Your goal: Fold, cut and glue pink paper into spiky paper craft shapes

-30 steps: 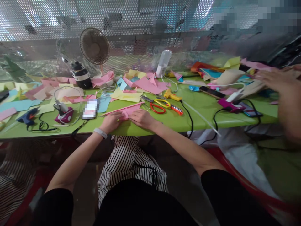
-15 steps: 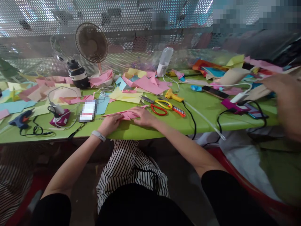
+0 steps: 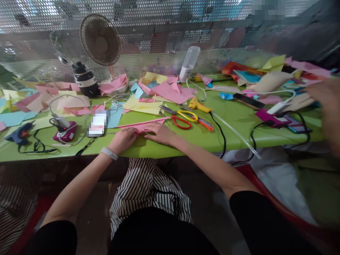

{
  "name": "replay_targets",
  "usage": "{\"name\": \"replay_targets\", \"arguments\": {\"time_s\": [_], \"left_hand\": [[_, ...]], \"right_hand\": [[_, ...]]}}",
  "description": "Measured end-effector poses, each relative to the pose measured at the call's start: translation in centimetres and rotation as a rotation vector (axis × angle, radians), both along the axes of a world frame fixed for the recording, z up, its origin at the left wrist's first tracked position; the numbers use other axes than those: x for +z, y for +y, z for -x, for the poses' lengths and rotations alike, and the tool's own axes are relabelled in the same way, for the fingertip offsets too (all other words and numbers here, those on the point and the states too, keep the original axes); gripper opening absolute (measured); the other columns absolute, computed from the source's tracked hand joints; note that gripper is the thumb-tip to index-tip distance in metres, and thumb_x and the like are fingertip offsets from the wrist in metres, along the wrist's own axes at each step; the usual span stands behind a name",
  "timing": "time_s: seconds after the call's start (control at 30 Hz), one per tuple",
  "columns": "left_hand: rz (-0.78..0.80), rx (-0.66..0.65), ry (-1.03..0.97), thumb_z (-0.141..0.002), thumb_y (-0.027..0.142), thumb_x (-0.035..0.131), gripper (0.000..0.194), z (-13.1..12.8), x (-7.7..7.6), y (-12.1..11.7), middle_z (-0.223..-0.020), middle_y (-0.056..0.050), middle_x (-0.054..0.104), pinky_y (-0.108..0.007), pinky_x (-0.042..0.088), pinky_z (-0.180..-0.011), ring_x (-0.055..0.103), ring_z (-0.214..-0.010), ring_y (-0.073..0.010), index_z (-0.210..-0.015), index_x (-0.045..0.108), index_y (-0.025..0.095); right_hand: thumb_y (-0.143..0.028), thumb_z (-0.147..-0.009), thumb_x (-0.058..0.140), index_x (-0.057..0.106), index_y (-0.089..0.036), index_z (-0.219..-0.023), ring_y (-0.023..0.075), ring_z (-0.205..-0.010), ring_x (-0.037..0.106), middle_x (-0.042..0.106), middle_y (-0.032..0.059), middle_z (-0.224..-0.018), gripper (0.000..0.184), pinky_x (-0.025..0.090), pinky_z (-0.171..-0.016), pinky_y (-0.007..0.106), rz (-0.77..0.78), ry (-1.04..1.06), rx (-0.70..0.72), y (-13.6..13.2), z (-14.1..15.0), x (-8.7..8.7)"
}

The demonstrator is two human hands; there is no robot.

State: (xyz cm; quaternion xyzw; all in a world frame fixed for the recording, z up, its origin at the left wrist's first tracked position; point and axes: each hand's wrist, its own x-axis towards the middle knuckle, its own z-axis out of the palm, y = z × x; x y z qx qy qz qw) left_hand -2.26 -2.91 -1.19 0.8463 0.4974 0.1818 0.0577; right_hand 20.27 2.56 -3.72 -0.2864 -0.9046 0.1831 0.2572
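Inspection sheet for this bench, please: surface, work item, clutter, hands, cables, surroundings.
Surface: green tabletop, heavily papered toward the back.
Work item: folded pink paper near the front edge.
Clutter: scissors, orange cutter and yellow glue gun to the right; phone to the left; coloured scraps behind.
Hands: left hand and right hand, fingers at the paper; exact grip unclear.
Cables: black cord from the glue gun reaches the front edge.
Surroundings: fan, dark bottle, perforated screen; another person's hand, blurred, far right.

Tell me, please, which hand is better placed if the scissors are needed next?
Probably the right hand: the scissors lie on its side, nearer to it than to the left hand. Both touch the pink paper, though.
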Motion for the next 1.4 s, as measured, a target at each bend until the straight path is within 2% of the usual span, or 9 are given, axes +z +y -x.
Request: {"name": "replay_targets", "arguments": {"time_s": [0.13, 0.3, 0.43, 0.67, 0.83, 0.93, 1.1, 1.27, 1.4], "left_hand": [[-0.004, 0.027, -0.004, -0.098, 0.030, 0.046, 0.023, -0.1, 0.1, -0.1, -0.099, -0.008, 0.074, -0.032, 0.053, -0.077, 0.070, -0.087, -0.0208, -0.104, 0.066, 0.019], [0.006, 0.062, -0.063, -0.098, 0.032, 0.045, 0.025, -0.2, -0.1, 0.6, -0.099, -0.008, 0.073, -0.035, 0.051, -0.083, 0.067, -0.092, -0.0225, -0.095, 0.066, 0.019], [0.014, 0.042, -0.079, -0.099, 0.031, 0.043, 0.027, -0.4, -0.1, 1.2, -0.098, -0.009, 0.070, -0.036, 0.050, -0.085, 0.065, -0.090, -0.0223, -0.091, 0.066, 0.018], [0.027, 0.038, -0.071, -0.097, 0.028, 0.045, 0.024, -0.4, -0.1, 1.4, -0.095, -0.008, 0.068, -0.035, 0.050, -0.085, 0.064, -0.090, -0.0212, -0.091, 0.066, 0.018], [0.031, 0.038, -0.068, -0.094, 0.026, 0.050, 0.019, -0.4, -0.2, 1.4, -0.092, -0.008, 0.067, -0.034, 0.050, -0.083, 0.063, -0.087, -0.0212, -0.087, 0.065, 0.018], [0.045, 0.059, -0.081, -0.094, 0.026, 0.049, 0.020, -0.5, -0.2, 1.4, -0.091, -0.009, 0.066, -0.034, 0.049, -0.082, 0.063, -0.088, -0.0221, -0.086, 0.065, 0.017], [0.100, 0.141, -0.121, -0.093, 0.032, 0.052, 0.022, -0.8, 0.1, 1.8, -0.087, -0.007, 0.066, -0.033, 0.049, -0.078, 0.063, -0.085, -0.0218, -0.086, 0.067, 0.018], [0.077, 0.224, -0.104, -0.090, 0.033, 0.055, 0.022, -1.1, 0.2, 2.2, -0.092, -0.008, 0.066, -0.034, 0.050, -0.080, 0.063, -0.083, -0.0216, -0.080, 0.066, 0.018], [0.048, 0.277, -0.070, -0.089, 0.031, 0.055, 0.021, -1.4, -0.2, 2.4, -0.093, -0.009, 0.065, -0.034, 0.051, -0.082, 0.063, -0.084, -0.0221, -0.075, 0.065, 0.018]], "right_hand": [[-0.031, -0.089, 0.067, 0.078, -0.022, -0.098, 0.0214, -0.098, 0.067, 0.075, 0.0069, -0.104, 0.017, 0.049, -0.092, 0.038, 0.217, 0.173, -0.020, 0.5, 0.5, 0.0], [-0.031, -0.085, 0.069, 0.077, -0.017, -0.088, 0.0196, -0.084, 0.066, 0.074, 0.0069, -0.091, 0.016, 0.049, -0.079, 0.033, 0.425, 0.283, -0.133, 0.8, 1.5, 0.1], [-0.036, -0.083, 0.069, 0.075, -0.015, -0.089, 0.0174, -0.078, 0.063, 0.073, 0.0068, -0.089, 0.023, 0.047, -0.073, 0.030, 0.466, 0.316, -0.149, 0.8, 2.3, 0.2], [-0.054, -0.080, 0.066, 0.069, -0.015, -0.080, 0.0128, -0.064, 0.053, 0.063, 0.0006, -0.069, 0.040, 0.041, -0.063, 0.026, 0.607, 0.383, -0.098, 1.5, 3.0, 0.3], [-0.067, -0.081, 0.059, 0.062, -0.016, -0.068, 0.0109, -0.058, 0.045, 0.054, -0.0024, -0.060, 0.053, 0.036, -0.058, 0.026, 0.576, 0.376, -0.129, 1.5, 3.1, 0.5], [-0.068, -0.082, 0.058, 0.061, -0.017, -0.068, 0.0113, -0.058, 0.047, 0.056, -0.0017, -0.061, 0.053, 0.038, -0.059, 0.026, 0.566, 0.369, -0.134, 1.5, 3.0, 0.7], [-0.059, -0.081, 0.065, 0.064, -0.015, -0.072, 0.0121, -0.059, 0.052, 0.063, 0.0003, -0.064, 0.044, 0.039, -0.059, 0.025, 0.545, 0.318, -0.192, 1.9, 2.8, 0.9], [-0.045, -0.086, 0.066, 0.067, -0.016, -0.072, 0.0131, -0.058, 0.053, 0.064, 0.0007, -0.062, 0.032, 0.033, -0.054, 0.025, 0.362, 0.146, -0.334, 2.4, 3.0, 0.6], [-0.033, -0.085, 0.069, 0.071, -0.017, -0.082, 0.0168, -0.069, 0.062, 0.072, 0.0044, -0.077, 0.016, 0.038, -0.058, 0.027, 0.255, 0.075, -0.422, 2.2, 3.2, 0.6]]}}
